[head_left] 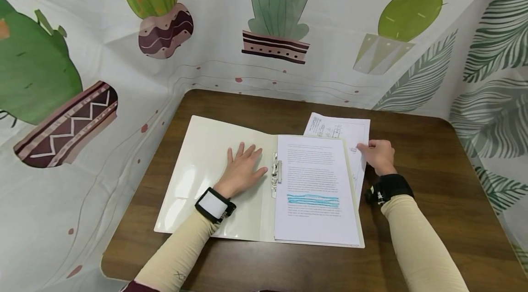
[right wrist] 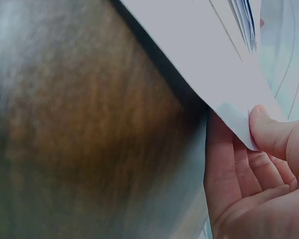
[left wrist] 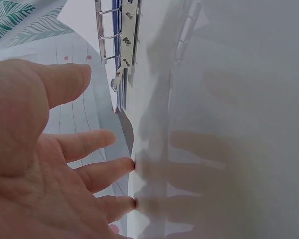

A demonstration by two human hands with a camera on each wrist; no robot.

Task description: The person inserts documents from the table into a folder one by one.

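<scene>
A white ring binder (head_left: 185, 191) lies opened flat on the wooden table. On its inside left cover rests my left hand (head_left: 242, 169), fingers spread, fingertips touching the glossy surface in the left wrist view. Close to its thumb is the metal ring clasp (head_left: 275, 175). Printed pages (head_left: 315, 168) with blue highlighter strokes lie on the binder's right side. My right hand (head_left: 379, 155) pinches the right edge of a loose paper sheet (head_left: 358, 129) between thumb and fingers. Part of that sheet, which carries diagrams, is hidden beneath the binder.
The brown table (head_left: 433, 218) has rounded corners. Behind it hangs a white cloth (head_left: 330, 67) printed with cacti and leaves. A wrist camera on a black strap (head_left: 214, 205) sits on the left wrist, another strap (head_left: 389, 187) on the right.
</scene>
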